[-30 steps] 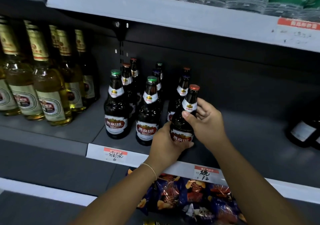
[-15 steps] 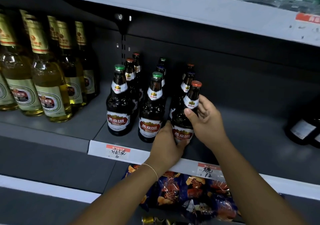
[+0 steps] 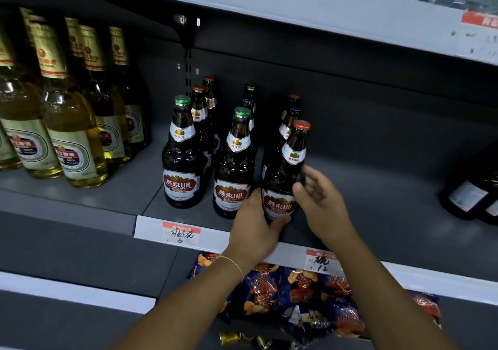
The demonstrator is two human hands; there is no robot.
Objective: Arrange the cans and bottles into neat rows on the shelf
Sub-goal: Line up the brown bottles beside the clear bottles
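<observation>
Left hand point(image 3: 253, 223) wraps base of red-capped bottle point(image 3: 285, 177); right hand point(image 3: 320, 201) loosening, fingers spread. Square label near, level with green-capped bottle point(image 3: 234, 166) left, keep upright, release gently.

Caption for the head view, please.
Left hand grips the red-capped front bottle on the shelf; right hand touches its side.
</observation>
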